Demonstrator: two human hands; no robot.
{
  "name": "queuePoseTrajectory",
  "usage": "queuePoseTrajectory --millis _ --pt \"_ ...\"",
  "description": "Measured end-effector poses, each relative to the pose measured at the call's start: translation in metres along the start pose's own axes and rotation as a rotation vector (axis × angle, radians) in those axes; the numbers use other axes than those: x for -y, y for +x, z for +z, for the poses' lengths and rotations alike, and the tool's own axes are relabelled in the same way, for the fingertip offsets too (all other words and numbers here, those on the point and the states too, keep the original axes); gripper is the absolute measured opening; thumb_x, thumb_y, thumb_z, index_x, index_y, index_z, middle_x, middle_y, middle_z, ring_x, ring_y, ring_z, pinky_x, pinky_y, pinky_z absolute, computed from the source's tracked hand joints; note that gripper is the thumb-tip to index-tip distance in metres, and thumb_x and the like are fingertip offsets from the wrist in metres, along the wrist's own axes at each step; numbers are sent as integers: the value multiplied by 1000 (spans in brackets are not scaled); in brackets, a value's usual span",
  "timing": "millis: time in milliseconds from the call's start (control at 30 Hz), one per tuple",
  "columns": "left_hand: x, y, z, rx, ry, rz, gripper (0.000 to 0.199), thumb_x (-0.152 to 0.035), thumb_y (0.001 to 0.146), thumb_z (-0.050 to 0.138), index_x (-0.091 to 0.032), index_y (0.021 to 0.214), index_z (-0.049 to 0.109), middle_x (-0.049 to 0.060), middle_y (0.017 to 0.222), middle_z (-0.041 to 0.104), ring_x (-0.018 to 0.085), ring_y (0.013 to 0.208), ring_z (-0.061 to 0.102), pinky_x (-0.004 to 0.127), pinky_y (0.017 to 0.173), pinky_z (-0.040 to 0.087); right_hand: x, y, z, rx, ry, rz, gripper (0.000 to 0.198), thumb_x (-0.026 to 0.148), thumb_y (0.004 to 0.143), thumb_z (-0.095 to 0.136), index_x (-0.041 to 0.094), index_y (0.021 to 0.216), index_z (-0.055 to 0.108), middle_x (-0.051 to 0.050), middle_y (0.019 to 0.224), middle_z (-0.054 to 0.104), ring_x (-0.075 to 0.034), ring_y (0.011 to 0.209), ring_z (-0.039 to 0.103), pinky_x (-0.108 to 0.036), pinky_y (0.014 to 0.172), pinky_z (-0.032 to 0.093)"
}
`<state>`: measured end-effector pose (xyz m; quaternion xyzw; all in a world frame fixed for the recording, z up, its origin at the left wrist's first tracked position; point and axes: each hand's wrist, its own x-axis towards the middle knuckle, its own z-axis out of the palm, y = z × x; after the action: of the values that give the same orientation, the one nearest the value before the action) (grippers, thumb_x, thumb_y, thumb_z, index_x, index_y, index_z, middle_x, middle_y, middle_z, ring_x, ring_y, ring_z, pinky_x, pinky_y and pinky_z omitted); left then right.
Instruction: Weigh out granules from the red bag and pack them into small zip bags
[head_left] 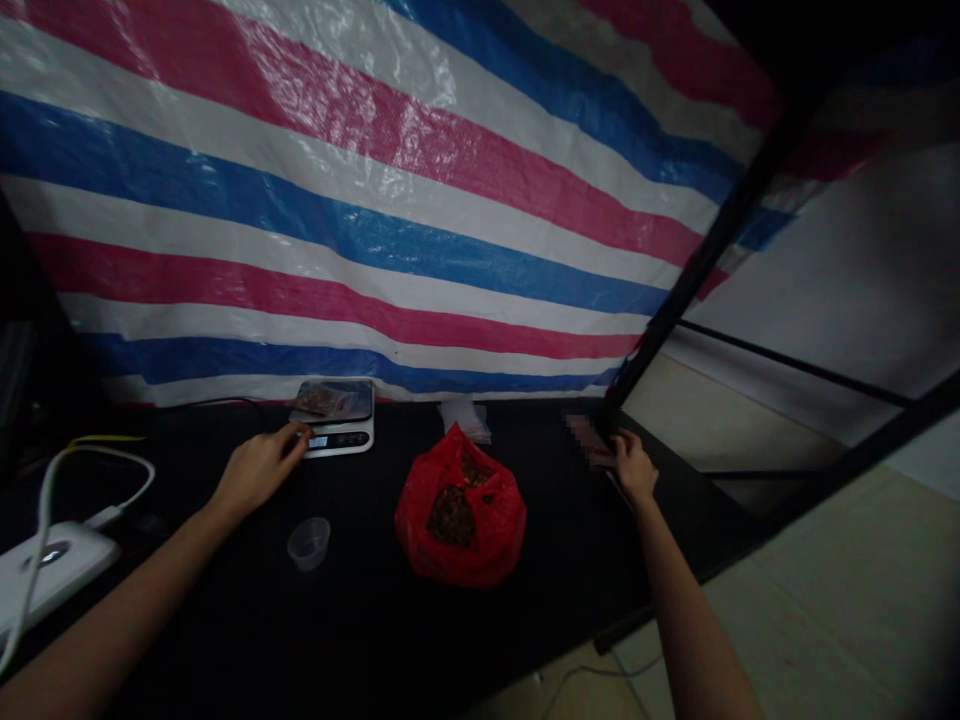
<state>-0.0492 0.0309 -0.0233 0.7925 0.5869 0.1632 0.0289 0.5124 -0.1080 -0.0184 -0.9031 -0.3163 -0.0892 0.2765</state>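
At the left, my left hand has its thumb and fingers closed on the front left corner of a white digital scale with a lit display. A clear plastic bag of brown bits lies on the scale's dark plate. My right hand, at the table's right side, is closed on a flat thing whose face is pixelated. Between my hands sits an open red plastic bag filled with brown dried bits. A small clear plastic cup stands nearer to me, left of the red bag.
Behind the red bag lie some clear plastic bags on the black table. A white power strip with cables is at the left. A striped plastic sheet hangs behind, and a dark frame post rises at the right.
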Motion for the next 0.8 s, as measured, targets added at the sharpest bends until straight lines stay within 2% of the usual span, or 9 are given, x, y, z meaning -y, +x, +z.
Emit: queuePoseTrajectory --millis 167,500,800 --pt "1 1 2 -21 -3 -10 44 -44 83 22 -20 103 54 7 79 65 23 72 62 28 61 40 7 7 8 -73 0 -3 35 29 87 26 24 113 49 -8 99 62 -23 90 55 -36 76 35" --pt "2 2 2 -4 -29 -17 44 -45 82 22 -21 101 54 4 75 65 20 68 61 25 58 38 -4 17 25 -137 53 84 44 37 88 15 20 116 46 -11 100 61 -24 89 56 -35 73 37" --pt "1 3 3 -23 -5 -21 42 -44 81 25 -23 100 55 3 75 65 19 65 60 24 57 37 -3 21 29 -48 101 58 45 41 89 14 23 118 43 -9 111 57 -23 100 53 -38 80 36"
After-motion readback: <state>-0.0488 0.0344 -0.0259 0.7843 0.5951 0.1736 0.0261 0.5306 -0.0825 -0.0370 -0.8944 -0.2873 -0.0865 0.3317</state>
